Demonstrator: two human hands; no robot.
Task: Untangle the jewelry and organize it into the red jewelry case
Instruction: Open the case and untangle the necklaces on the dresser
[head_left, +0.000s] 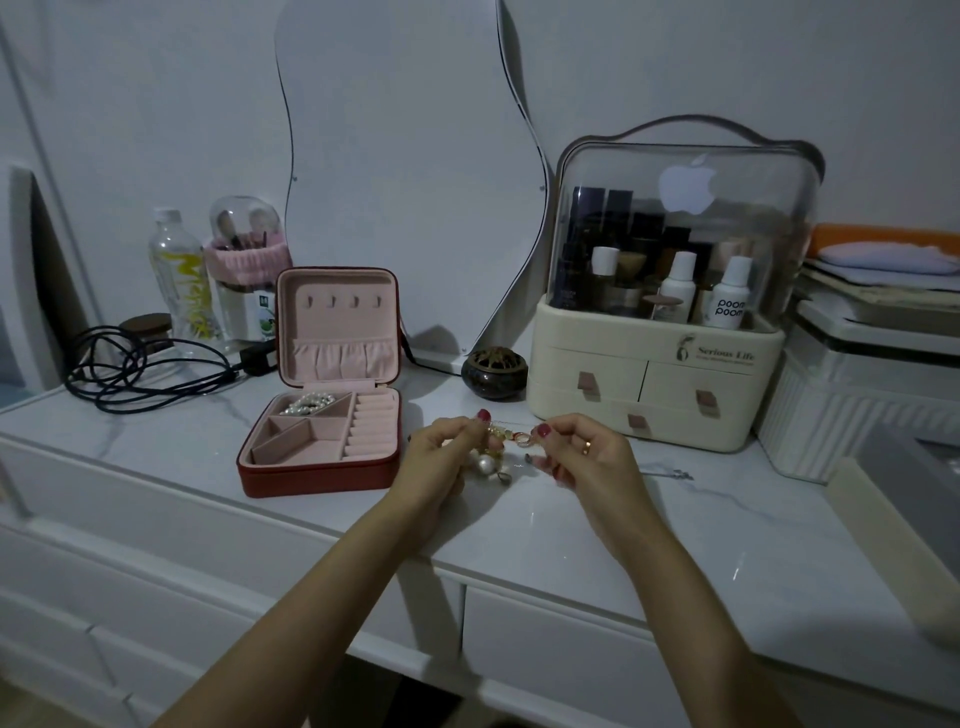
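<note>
On marble vanity top (571, 545), near front edge: red jewelry case (317, 457) open left, within reach. Left hand (441, 457) and right hand (587, 452) both pinch jewelry tangle (498, 447), pulling apart mid-air. Pearl strand (306, 403) already in back-left compartment.

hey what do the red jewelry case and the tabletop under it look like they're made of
The red jewelry case looks like faux leather outside: smooth matte red walls with a seam along the edge. Its pink lining seems to be a velvety fabric, matte, gathered into a pocket in the lid. The tabletop looks like marble or a marble-print surface: white with thin grey veins and a glossy sheen; I cannot tell which.
</note>
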